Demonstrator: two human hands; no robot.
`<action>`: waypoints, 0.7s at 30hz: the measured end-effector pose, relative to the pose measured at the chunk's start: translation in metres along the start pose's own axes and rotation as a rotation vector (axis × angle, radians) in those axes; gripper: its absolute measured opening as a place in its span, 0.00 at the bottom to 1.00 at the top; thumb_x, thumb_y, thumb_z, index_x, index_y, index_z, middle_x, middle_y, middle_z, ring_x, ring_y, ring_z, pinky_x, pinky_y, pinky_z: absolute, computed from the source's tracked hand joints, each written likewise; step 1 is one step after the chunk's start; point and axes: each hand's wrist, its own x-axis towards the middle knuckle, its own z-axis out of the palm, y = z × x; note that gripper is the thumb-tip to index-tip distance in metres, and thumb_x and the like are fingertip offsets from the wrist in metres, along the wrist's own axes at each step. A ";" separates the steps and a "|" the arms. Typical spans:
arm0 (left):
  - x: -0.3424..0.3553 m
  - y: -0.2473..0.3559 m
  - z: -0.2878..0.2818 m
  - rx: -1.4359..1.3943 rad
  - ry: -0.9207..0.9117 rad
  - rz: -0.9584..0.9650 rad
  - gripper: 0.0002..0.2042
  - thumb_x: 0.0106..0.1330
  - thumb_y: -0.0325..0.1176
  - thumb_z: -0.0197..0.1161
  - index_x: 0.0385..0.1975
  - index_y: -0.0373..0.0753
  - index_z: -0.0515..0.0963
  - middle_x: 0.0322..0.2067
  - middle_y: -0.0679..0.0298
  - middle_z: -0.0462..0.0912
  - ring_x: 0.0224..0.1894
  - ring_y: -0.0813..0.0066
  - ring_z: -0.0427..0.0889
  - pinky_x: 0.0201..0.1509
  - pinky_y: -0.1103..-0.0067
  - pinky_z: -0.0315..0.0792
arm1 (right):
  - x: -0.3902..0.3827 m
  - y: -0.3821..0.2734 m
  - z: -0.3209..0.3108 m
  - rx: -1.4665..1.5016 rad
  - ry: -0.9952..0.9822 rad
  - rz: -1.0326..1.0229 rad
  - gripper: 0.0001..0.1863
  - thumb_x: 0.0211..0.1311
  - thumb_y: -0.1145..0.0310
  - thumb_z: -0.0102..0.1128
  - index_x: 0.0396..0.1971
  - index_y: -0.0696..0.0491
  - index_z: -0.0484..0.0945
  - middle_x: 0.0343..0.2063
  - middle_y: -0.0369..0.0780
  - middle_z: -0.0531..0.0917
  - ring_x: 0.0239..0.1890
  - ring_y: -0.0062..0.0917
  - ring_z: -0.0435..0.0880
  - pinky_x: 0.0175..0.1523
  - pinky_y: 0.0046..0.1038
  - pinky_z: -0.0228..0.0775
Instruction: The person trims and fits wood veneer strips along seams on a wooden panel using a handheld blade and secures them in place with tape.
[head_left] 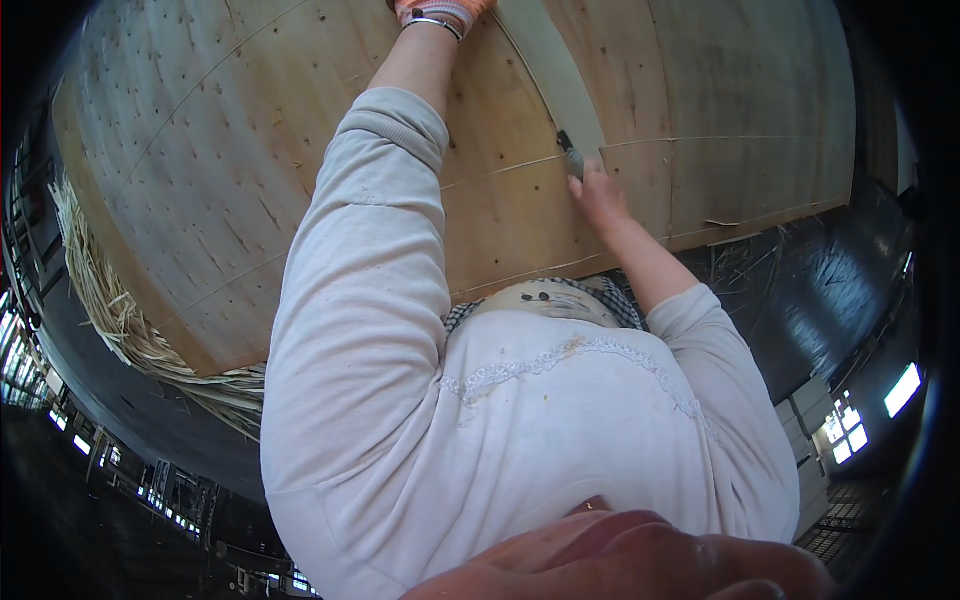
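A broad sheet of wood veneer (560, 60) lies in front of me, with small dark knots across it and thin threads running over it. My right hand (603, 200), bare, is closed around a small cutter knife (572, 155) with a grey-green handle and a dark front end. The knife rests along a pale greenish strip (565, 75) beside a long curved edge in the veneer. Farther off, at the top rim, my left hand (450, 10) wears an orange and white glove over the sheet. Its fingers fall outside the picture.
Shredded veneer strips (100, 275) hang in a thick bundle along the sheet's left side. A dark surface (800, 270) shows beyond the right near edge, with loose scraps by it. A checked cloth (610, 297) at my waist is close to the sheet's near edge.
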 end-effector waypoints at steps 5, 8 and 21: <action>-0.002 0.001 -0.005 -0.006 -0.003 -0.001 0.36 0.61 0.57 0.62 0.67 0.45 0.66 0.70 0.55 0.58 0.72 0.57 0.55 0.73 0.67 0.55 | -0.016 -0.008 0.003 0.209 0.253 -0.280 0.19 0.64 0.51 0.57 0.40 0.53 0.75 0.37 0.47 0.81 0.38 0.47 0.81 0.43 0.45 0.75; -0.001 0.002 0.000 0.031 -0.004 0.000 0.37 0.61 0.59 0.61 0.67 0.45 0.65 0.70 0.55 0.57 0.73 0.57 0.54 0.74 0.66 0.54 | 0.033 -0.053 -0.032 0.260 0.601 -0.303 0.17 0.61 0.52 0.61 0.38 0.51 0.79 0.42 0.43 0.78 0.44 0.42 0.79 0.47 0.41 0.74; -0.021 -0.048 0.096 -0.608 0.362 -0.227 0.31 0.59 0.52 0.63 0.61 0.44 0.72 0.56 0.51 0.77 0.59 0.53 0.74 0.63 0.66 0.67 | 0.077 -0.063 -0.052 0.270 0.601 -0.251 0.22 0.50 0.60 0.71 0.45 0.47 0.76 0.46 0.39 0.75 0.53 0.34 0.74 0.56 0.38 0.65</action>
